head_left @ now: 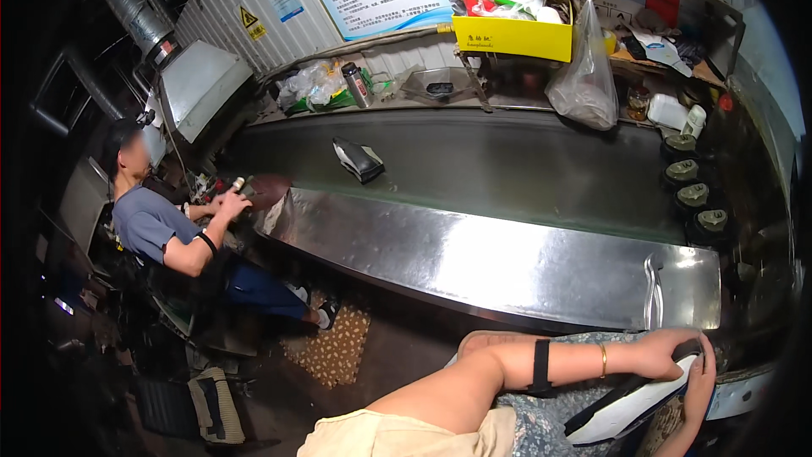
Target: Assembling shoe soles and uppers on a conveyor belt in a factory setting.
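Note:
My left hand [668, 354] reaches across my lap to the lower right, with a gold bracelet and a black band on the forearm. It rests on the top end of a flat white and black shoe piece [630, 410]. My right hand [702, 385] comes up from the bottom right edge and grips the same piece from the right side. A second black and white shoe piece [359, 159] lies alone on the dark conveyor belt [524, 169], far from both hands.
A shiny steel ledge [507, 258] runs along the belt's near side. At the belt's left end sits a co-worker [156, 224] with hands on small parts. Round dark moulds [694, 196] line the right end. Behind are a yellow bin [512, 34] and a plastic bag [584, 80].

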Motion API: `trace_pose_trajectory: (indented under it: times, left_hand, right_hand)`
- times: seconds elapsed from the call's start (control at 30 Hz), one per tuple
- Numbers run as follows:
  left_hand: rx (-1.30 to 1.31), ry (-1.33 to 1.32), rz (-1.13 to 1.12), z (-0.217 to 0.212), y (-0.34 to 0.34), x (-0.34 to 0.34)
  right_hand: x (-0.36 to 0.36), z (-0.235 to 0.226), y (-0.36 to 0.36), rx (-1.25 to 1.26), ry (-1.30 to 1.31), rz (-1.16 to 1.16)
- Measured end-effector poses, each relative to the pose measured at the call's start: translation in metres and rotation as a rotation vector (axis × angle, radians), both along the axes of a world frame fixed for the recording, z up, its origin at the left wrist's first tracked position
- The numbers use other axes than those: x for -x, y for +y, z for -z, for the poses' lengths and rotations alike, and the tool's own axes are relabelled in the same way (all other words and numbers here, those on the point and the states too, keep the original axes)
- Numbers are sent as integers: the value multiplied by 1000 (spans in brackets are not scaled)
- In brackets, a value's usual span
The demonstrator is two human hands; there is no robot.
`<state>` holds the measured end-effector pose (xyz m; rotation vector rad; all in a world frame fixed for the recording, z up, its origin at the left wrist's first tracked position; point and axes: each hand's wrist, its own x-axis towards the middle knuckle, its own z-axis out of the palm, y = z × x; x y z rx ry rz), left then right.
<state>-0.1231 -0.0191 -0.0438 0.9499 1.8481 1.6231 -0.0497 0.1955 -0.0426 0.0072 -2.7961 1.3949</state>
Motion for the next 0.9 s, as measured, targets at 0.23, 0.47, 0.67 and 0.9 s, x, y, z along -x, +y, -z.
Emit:
trace_pose_trajectory:
  times: [0.23, 0.47, 0.67, 0.9]
  left_hand:
    - [-4, -65, -122, 39, 42, -7]
    - [-102, 114, -224, 47, 35, -26]
    - [-171, 223, -300, 67, 58, -31]
    - [-71, 276, 43, 37, 27, 17]
  right_hand:
    - [5, 21, 7, 125, 36, -27]
    - [-5, 34, -10, 78, 129, 83]
    - [-23, 44, -9, 193, 95, 242]
    - [-105, 85, -82, 571, 45, 569]
